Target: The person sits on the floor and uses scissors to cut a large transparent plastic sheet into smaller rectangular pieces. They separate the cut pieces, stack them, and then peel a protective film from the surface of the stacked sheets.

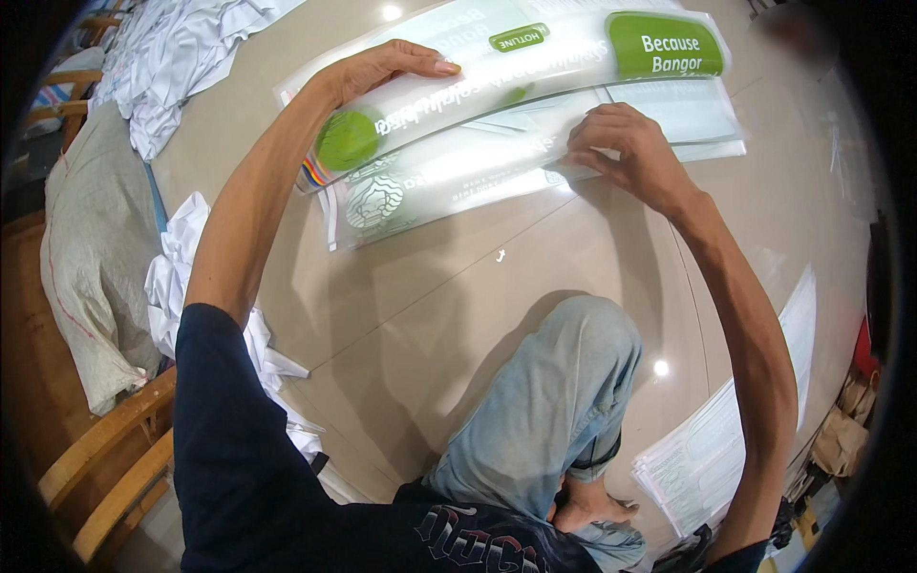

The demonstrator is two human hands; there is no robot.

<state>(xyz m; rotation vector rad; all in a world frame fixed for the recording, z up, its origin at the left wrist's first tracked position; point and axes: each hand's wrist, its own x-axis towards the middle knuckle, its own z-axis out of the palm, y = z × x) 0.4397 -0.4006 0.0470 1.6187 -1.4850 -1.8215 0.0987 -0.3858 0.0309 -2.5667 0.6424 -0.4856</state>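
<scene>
Several printed plastic sheets lie on the tiled floor before me. The upper one, a clear and green printed plastic sheet [494, 100], is curled over or rolled, with a green block at its right end. My left hand [394, 68] holds its upper left edge, the thumb on top and the fingers partly hidden. My right hand [620, 147] is at the lower plastic sheet [437, 197], fingers bent and fingertips at its surface; whether they pinch it cannot be made out. A small white scrap [501, 256] lies on the floor below the sheets.
White crumpled cloth or paper [172, 64] is heaped at the upper left, with more beside my left arm. A woven sack [100, 251] leans near wooden furniture [107, 437]. Stacked printed sheets [702, 458] lie at the lower right. My bent knee rises in the middle.
</scene>
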